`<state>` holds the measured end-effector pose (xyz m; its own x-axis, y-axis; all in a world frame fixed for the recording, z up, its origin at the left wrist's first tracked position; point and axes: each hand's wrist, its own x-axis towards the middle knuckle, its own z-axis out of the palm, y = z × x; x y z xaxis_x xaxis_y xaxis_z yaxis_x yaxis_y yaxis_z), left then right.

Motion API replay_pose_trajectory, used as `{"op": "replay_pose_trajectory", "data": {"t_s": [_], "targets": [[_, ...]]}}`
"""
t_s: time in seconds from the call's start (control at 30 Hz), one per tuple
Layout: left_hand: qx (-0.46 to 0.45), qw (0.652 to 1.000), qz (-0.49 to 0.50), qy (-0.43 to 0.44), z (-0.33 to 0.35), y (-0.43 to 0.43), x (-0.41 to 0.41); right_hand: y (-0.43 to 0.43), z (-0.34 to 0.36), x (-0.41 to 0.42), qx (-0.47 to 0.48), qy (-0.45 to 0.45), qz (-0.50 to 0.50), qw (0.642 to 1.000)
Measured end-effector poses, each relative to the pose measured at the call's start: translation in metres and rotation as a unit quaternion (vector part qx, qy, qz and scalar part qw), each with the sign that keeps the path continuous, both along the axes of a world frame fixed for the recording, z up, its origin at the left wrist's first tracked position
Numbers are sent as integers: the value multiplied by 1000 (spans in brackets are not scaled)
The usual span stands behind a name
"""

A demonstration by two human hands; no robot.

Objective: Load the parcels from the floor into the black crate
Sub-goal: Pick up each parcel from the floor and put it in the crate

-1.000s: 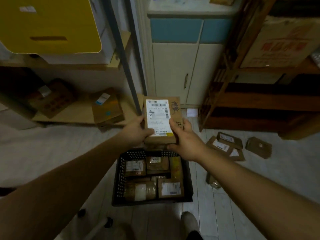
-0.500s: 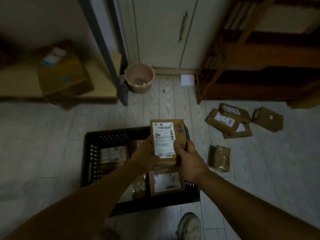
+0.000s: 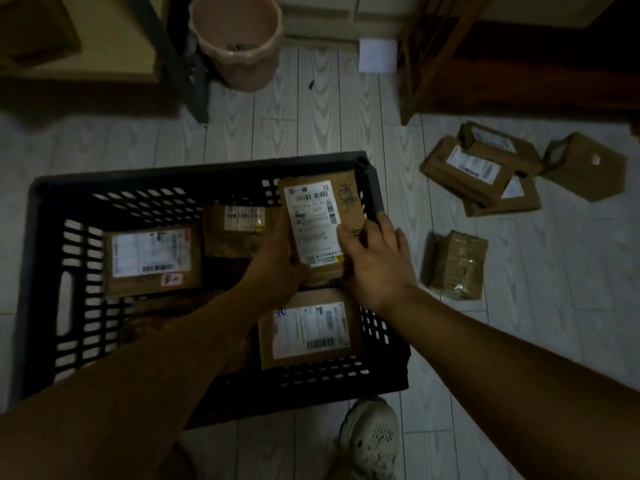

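Note:
A brown parcel with a white label [image 3: 317, 220] is down inside the black crate [image 3: 45, 271], against its right wall. My left hand [image 3: 277, 268] grips the parcel's left edge and my right hand [image 3: 375, 265] holds its right edge. Other labelled parcels lie in the crate: one at the left [image 3: 152, 259], one at the back [image 3: 239, 230], one at the front right [image 3: 308, 329]. My left forearm hides part of the crate's floor. On the floor to the right lie a taped parcel [image 3: 453, 265], a stack of parcels [image 3: 481, 171] and one further parcel [image 3: 588, 166].
A pink bucket [image 3: 237, 39] stands behind the crate beside a dark metal shelf post [image 3: 183, 64]. A wooden shelf unit [image 3: 485, 64] is at the back right. My shoe [image 3: 372, 441] is in front of the crate on the pale plank floor.
Both hands have lowered the labelled parcel from chest height down into the crate's right side. My view has tilted down toward the floor and moved closer to the crate.

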<state>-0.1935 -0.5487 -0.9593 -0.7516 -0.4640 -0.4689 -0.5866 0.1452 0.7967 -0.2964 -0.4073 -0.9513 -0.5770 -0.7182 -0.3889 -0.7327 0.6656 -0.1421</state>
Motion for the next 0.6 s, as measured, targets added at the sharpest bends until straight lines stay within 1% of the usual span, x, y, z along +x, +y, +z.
{"op": "replay_pose_trajectory", "data": {"t_s": [0.2,0.33,0.43,0.47,0.53,0.6], "targets": [[34,999,-21,-20,-1,4,10,19,11,13,-30,-11,1,999],[92,995,-25,-14,2,-14,12,19,20,16,-62,-33,-7,997],[98,995,-17,-16,1,-24,9,6,20,17,-113,-87,-63,988],[96,995,-9,-11,-1,-24,7,2,17,17,-100,-83,-63,989],[86,996,-3,-2,-6,-24,3,-4,9,17,-42,-42,-23,998],[75,997,-14,13,-10,-23,4,-10,4,19,-14,-18,3,1000]]}}
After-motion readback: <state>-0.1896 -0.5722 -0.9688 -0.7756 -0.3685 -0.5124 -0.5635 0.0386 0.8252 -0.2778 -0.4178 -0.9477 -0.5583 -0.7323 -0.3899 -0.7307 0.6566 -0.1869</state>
